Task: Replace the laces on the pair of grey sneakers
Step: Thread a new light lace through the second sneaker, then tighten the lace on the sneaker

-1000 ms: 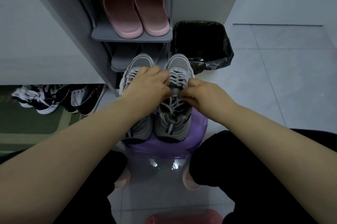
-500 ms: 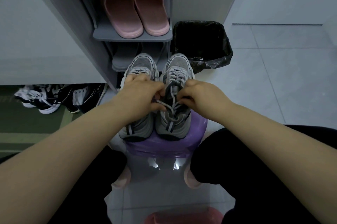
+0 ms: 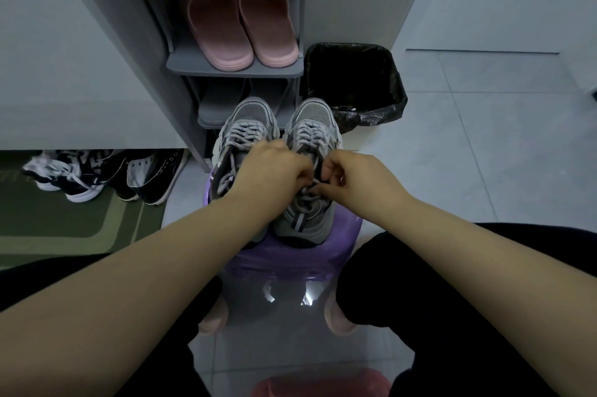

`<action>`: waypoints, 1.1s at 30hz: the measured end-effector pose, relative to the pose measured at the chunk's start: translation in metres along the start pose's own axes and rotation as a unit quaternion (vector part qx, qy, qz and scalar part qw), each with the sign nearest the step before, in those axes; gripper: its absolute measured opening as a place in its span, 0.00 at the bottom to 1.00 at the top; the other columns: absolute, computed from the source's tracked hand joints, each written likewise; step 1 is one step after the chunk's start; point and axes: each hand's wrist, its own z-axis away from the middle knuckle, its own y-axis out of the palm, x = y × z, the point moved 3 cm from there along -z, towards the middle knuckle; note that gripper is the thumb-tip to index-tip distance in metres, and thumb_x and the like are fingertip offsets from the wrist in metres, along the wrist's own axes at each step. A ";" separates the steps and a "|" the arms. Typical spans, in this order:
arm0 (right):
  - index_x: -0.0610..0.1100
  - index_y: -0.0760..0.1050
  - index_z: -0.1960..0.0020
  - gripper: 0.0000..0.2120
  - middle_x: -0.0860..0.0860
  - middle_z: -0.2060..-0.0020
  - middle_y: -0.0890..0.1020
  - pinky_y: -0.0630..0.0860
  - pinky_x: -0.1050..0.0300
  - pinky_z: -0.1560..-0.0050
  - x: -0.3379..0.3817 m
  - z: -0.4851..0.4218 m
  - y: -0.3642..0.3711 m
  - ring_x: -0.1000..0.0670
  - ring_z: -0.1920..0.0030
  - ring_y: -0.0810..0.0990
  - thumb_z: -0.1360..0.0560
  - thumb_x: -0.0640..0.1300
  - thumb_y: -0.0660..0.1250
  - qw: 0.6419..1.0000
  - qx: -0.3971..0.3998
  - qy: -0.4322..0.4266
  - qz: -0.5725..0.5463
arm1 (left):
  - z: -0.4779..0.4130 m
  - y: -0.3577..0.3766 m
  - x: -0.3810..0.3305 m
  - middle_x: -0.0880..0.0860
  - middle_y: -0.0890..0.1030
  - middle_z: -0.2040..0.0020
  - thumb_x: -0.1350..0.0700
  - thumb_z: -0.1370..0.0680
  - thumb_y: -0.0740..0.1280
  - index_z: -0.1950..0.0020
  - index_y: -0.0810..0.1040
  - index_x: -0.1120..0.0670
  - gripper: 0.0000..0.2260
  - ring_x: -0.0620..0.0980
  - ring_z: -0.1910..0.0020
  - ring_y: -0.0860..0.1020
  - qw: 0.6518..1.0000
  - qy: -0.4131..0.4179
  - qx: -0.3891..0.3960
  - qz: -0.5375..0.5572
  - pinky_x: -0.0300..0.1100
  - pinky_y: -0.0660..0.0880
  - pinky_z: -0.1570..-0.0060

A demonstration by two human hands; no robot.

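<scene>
Left hand [image 3: 274,177] and right hand [image 3: 352,180] meet at one spot. Both have curled fingers pinching the lace [image 3: 310,135] near the collar of the shoe on the person's right. The sneakers [image 3: 315,112] stand side by side, toes away, on a purple stool [image 3: 290,262] between the knees, with the old laces not yet out.

Risks, as judged: the stool top is small and the heels sit near its front edge, so a hard pull toward the body could drag a shoe off. Yanking a knot would tighten it. Dim light hampers eyelet work.

Surroundings: pale tiled floor [image 3: 484,138]; grey rack [image 3: 235,69] holding pink slippers [image 3: 239,18]; lined bin [image 3: 355,80] beside it; green mat [image 3: 64,219] with dark shoes [image 3: 97,173] to the left.
</scene>
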 end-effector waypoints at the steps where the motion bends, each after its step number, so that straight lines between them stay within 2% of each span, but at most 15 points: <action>1: 0.52 0.69 0.63 0.13 0.57 0.71 0.73 0.71 0.55 0.61 -0.002 0.000 0.001 0.58 0.69 0.70 0.32 0.50 0.73 1.000 -0.003 0.006 -0.002 | -0.001 0.003 -0.002 0.52 0.81 0.50 0.49 0.23 0.62 0.44 0.79 0.47 0.11 0.51 0.43 0.73 0.999 0.014 0.022 -0.024 0.43 0.63 0.43; 3: 0.53 0.68 0.65 0.14 0.56 0.71 0.72 0.71 0.54 0.61 -0.004 -0.001 0.001 0.58 0.69 0.70 0.33 0.48 0.74 1.000 -0.013 0.009 -0.005 | -0.003 0.004 -0.005 0.53 0.80 0.48 0.51 0.21 0.60 0.41 0.78 0.45 0.12 0.52 0.43 0.73 0.996 0.039 0.058 -0.047 0.43 0.65 0.44; 6: 0.51 0.73 0.61 0.08 0.55 0.71 0.73 0.73 0.53 0.60 0.000 -0.002 0.000 0.56 0.68 0.70 0.32 0.47 0.73 0.999 -0.031 -0.019 0.007 | -0.003 0.003 -0.001 0.55 0.77 0.47 0.55 0.21 0.59 0.39 0.77 0.43 0.14 0.54 0.43 0.74 0.992 0.046 0.114 -0.040 0.45 0.69 0.46; 8: 0.50 0.79 0.55 0.05 0.54 0.66 0.76 0.75 0.52 0.58 0.004 -0.002 0.002 0.52 0.63 0.74 0.31 0.47 0.72 0.998 -0.015 -0.044 0.032 | 0.000 0.006 0.005 0.53 0.76 0.46 0.59 0.22 0.59 0.38 0.75 0.42 0.17 0.56 0.42 0.72 0.987 0.053 0.149 -0.016 0.46 0.69 0.45; 10: 0.51 0.81 0.50 0.08 0.52 0.59 0.82 0.75 0.54 0.56 0.008 -0.002 0.005 0.48 0.56 0.78 0.28 0.50 0.69 0.994 0.023 -0.062 0.085 | 0.004 0.009 0.008 0.49 0.73 0.40 0.62 0.23 0.58 0.36 0.74 0.41 0.21 0.54 0.41 0.68 0.981 0.084 0.175 -0.022 0.46 0.68 0.42; 12: 0.51 0.82 0.50 0.08 0.50 0.57 0.84 0.75 0.54 0.55 0.011 -0.002 0.003 0.48 0.56 0.80 0.27 0.50 0.67 0.993 0.029 -0.062 0.096 | 0.004 0.005 0.011 0.46 0.72 0.39 0.59 0.22 0.60 0.36 0.75 0.42 0.18 0.51 0.42 0.65 0.982 0.106 0.148 -0.039 0.45 0.65 0.40; 15: 0.49 0.83 0.53 0.06 0.50 0.60 0.85 0.75 0.57 0.55 0.013 0.000 -0.004 0.53 0.61 0.78 0.28 0.49 0.69 0.998 0.006 -0.052 0.028 | -0.001 -0.011 0.018 0.45 0.74 0.43 0.52 0.24 0.65 0.41 0.78 0.44 0.12 0.50 0.44 0.66 0.991 0.083 0.099 -0.022 0.44 0.64 0.41; 18: 0.48 0.83 0.51 0.08 0.50 0.57 0.83 0.74 0.55 0.53 0.015 0.004 0.002 0.51 0.57 0.79 0.26 0.48 0.68 0.996 0.041 -0.078 0.028 | -0.003 -0.012 0.020 0.47 0.74 0.44 0.48 0.23 0.62 0.42 0.78 0.44 0.11 0.51 0.43 0.67 0.987 0.075 0.130 -0.066 0.43 0.63 0.43; 20: 0.46 0.82 0.50 0.11 0.49 0.55 0.82 0.75 0.52 0.53 0.015 0.005 0.008 0.47 0.54 0.79 0.24 0.50 0.63 0.991 0.082 -0.076 0.076 | 0.000 -0.005 0.016 0.48 0.70 0.48 0.48 0.21 0.59 0.40 0.77 0.42 0.12 0.50 0.43 0.65 0.981 0.075 0.157 -0.084 0.43 0.61 0.45; 22: 0.45 0.80 0.49 0.14 0.49 0.53 0.82 0.75 0.50 0.52 0.015 0.005 0.007 0.46 0.52 0.78 0.22 0.51 0.59 0.986 0.083 -0.085 0.113 | 0.003 -0.001 0.013 0.48 0.65 0.52 0.49 0.20 0.58 0.39 0.76 0.41 0.12 0.50 0.44 0.64 0.979 0.078 0.163 -0.094 0.42 0.58 0.49; 24: 0.47 0.79 0.48 0.14 0.50 0.51 0.81 0.74 0.52 0.52 0.017 0.005 0.004 0.48 0.50 0.77 0.22 0.52 0.58 0.984 0.063 -0.106 0.129 | 0.003 -0.002 0.012 0.48 0.67 0.49 0.50 0.20 0.57 0.40 0.75 0.41 0.12 0.50 0.43 0.64 0.978 0.081 0.156 -0.112 0.41 0.55 0.51; 27: 0.48 0.79 0.50 0.15 0.49 0.54 0.81 0.74 0.54 0.56 0.015 0.005 0.009 0.46 0.53 0.78 0.21 0.54 0.56 0.979 0.125 -0.079 0.139 | 0.001 -0.007 0.007 0.47 0.73 0.44 0.49 0.20 0.57 0.42 0.76 0.44 0.12 0.50 0.40 0.65 0.981 0.068 0.118 -0.135 0.43 0.58 0.45; 29: 0.47 0.78 0.49 0.17 0.47 0.53 0.81 0.74 0.52 0.56 0.015 0.007 0.011 0.46 0.53 0.78 0.21 0.55 0.55 0.976 0.149 -0.069 0.143 | 0.000 -0.005 0.003 0.47 0.76 0.44 0.47 0.21 0.57 0.42 0.77 0.47 0.13 0.50 0.40 0.67 0.982 0.061 0.107 -0.144 0.45 0.59 0.42; 31: 0.47 0.79 0.48 0.15 0.48 0.53 0.81 0.74 0.51 0.54 0.015 0.008 0.006 0.47 0.52 0.78 0.22 0.54 0.58 0.980 0.116 -0.074 0.145 | -0.001 -0.003 -0.001 0.48 0.77 0.45 0.47 0.20 0.56 0.42 0.77 0.48 0.13 0.50 0.40 0.69 0.982 0.062 0.112 -0.137 0.45 0.59 0.41; 33: 0.46 0.77 0.52 0.13 0.51 0.56 0.79 0.75 0.50 0.53 0.016 0.009 -0.001 0.49 0.55 0.76 0.25 0.55 0.63 0.991 0.052 -0.060 0.111 | 0.000 -0.008 -0.002 0.48 0.78 0.47 0.47 0.20 0.56 0.41 0.76 0.45 0.12 0.50 0.40 0.69 0.988 0.053 0.113 -0.094 0.45 0.59 0.40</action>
